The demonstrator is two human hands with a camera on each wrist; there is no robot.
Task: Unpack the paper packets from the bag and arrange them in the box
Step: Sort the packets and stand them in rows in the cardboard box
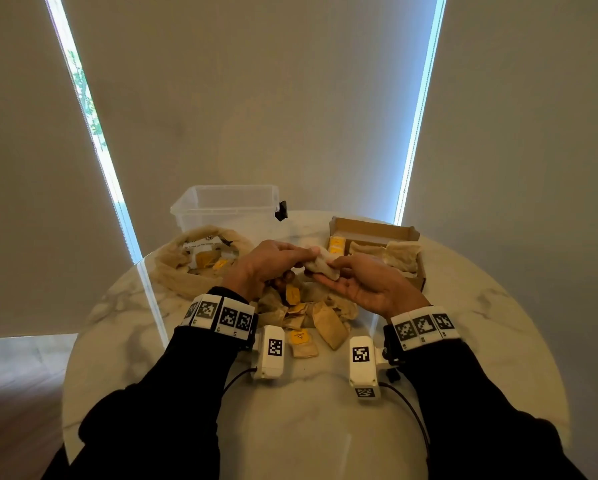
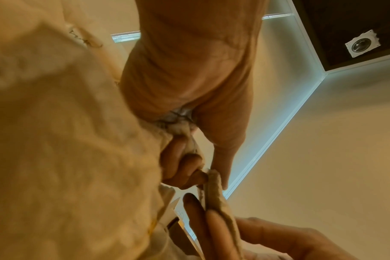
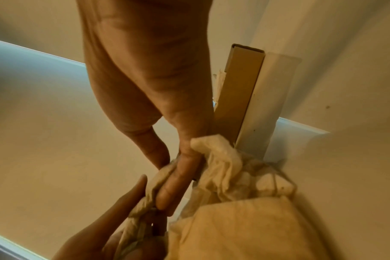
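Both hands pinch one packet [image 1: 321,266] in the air over the worktop [image 1: 193,344], left hand [image 1: 266,263] on one end, right hand [image 1: 370,287] on the other. Looks light, soft and crumply; best held flat by its edges. More packets lie in the bag [image 1: 183,275], some in the box [image 1: 377,233].

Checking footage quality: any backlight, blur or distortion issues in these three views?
Head view: bright window strips backlight a dim table, and the edges bow from the wide lens. Left wrist view: mesh bag fills the left, blurred. Right wrist view: warm cast, soft focus on the held packet.
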